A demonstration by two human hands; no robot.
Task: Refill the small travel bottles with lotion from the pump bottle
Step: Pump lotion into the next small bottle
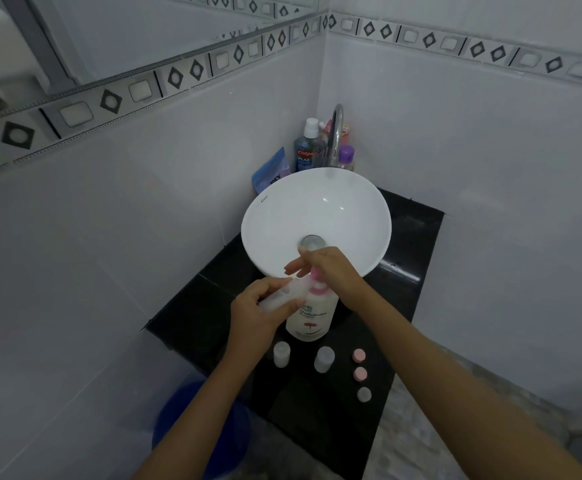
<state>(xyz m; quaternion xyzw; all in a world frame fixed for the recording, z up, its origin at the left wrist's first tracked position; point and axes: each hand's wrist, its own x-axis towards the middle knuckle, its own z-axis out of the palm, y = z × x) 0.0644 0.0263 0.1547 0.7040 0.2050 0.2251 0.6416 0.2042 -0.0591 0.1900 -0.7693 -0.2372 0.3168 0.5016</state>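
Nearest the camera, below both hands on the black counter (317,427), lie three loose caps in a line, a grey cap (364,394) closest, then two pink caps (360,374) beyond it. Just left of the caps stand two uncapped travel bottles, one clear bottle (324,359) under the right forearm's side and another clear bottle (281,354) directly beneath the left wrist. Above them, the left hand (260,311) curls its fingers round a third translucent travel bottle (282,297), tilted with its mouth up against the pump spout. The white pump bottle (312,318) stands upright just right of that grip, touching the held bottle. The right hand (327,271) rests on top of the pink pump head (316,279), fingers loosely extended forward. Beyond the hands sits the white basin (317,209), and behind it the faucet (336,133), a mouthwash bottle (305,147) and a purple-capped bottle (346,157) in the corner.
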